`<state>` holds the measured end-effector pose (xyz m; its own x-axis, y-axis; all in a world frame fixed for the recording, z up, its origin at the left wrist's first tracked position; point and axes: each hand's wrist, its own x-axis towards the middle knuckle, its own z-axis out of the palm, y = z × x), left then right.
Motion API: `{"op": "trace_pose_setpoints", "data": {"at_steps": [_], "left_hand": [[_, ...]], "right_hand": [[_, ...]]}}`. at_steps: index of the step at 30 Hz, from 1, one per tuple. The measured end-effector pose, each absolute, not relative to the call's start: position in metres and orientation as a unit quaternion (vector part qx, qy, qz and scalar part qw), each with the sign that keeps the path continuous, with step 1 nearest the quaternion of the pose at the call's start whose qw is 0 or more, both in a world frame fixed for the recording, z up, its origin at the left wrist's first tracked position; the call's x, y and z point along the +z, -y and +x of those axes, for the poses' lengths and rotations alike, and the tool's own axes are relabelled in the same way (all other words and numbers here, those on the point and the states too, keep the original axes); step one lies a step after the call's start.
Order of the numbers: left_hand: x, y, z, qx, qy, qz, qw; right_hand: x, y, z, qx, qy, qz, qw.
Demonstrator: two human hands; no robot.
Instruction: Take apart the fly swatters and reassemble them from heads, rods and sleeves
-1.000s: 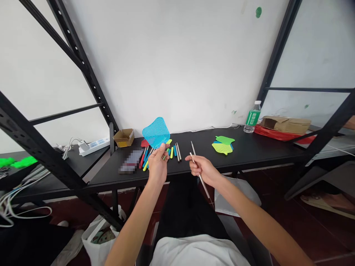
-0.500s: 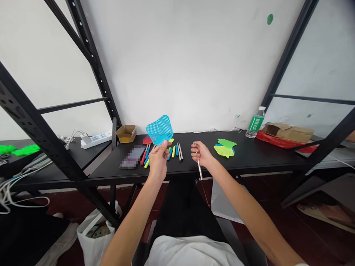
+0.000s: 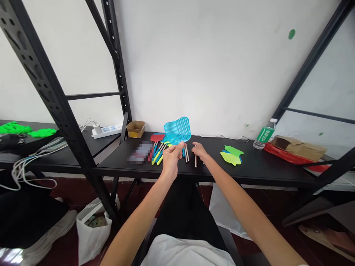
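Observation:
My left hand [image 3: 171, 158] pinches the lower edge of a blue perforated fly swatter head [image 3: 177, 130], held up above the table. My right hand [image 3: 199, 150] is low over the black table [image 3: 213, 166], its fingers closed at the top of a slim metal rod [image 3: 195, 161] that points toward me. Just left of it lie more metal rods [image 3: 187, 155]. Beyond my left hand are several fly swatters with yellow and blue handles [image 3: 157, 154] and a red head [image 3: 157, 137]. Yellow and green swatter heads [image 3: 232, 155] lie to the right.
A phone-like blurred object [image 3: 140, 153] and a small cardboard box [image 3: 135, 129] are at the left. A water bottle [image 3: 265, 134] stands at the right beside a flattened carton [image 3: 299, 147] on red plastic. Black metal posts [image 3: 55, 88] frame the table; a power strip [image 3: 107, 131] lies farther left.
My right hand has lowered the metal rod from in front of the table edge to the tabletop. My left hand still holds the blue swatter head. The view has turned left.

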<state>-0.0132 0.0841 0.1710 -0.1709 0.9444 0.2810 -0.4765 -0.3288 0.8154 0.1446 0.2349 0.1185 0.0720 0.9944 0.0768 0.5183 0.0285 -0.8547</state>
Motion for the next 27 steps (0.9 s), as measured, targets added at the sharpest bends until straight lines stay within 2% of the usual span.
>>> {"op": "trace_pose_setpoints", "data": {"at_steps": [7, 16, 20, 27], "left_hand": [[0.169, -0.083, -0.011, 0.695, -0.287, 0.425, 0.503], [0.165, -0.088, -0.012, 0.691, -0.304, 0.428, 0.496], [0.165, -0.091, -0.017, 0.703, -0.3, 0.423, 0.487], [0.168, -0.089, -0.019, 0.705, -0.3, 0.425, 0.482]], "right_hand": [[0.122, -0.226, 0.138, 0.167, 0.683, -0.64, 0.31], [0.117, -0.207, 0.155, 0.057, 0.647, -0.702, 0.291], [0.105, -0.203, 0.156, 0.074, 0.665, -0.693, 0.267], [0.102, -0.205, 0.144, 0.106, 0.695, -0.621, 0.346]]}}
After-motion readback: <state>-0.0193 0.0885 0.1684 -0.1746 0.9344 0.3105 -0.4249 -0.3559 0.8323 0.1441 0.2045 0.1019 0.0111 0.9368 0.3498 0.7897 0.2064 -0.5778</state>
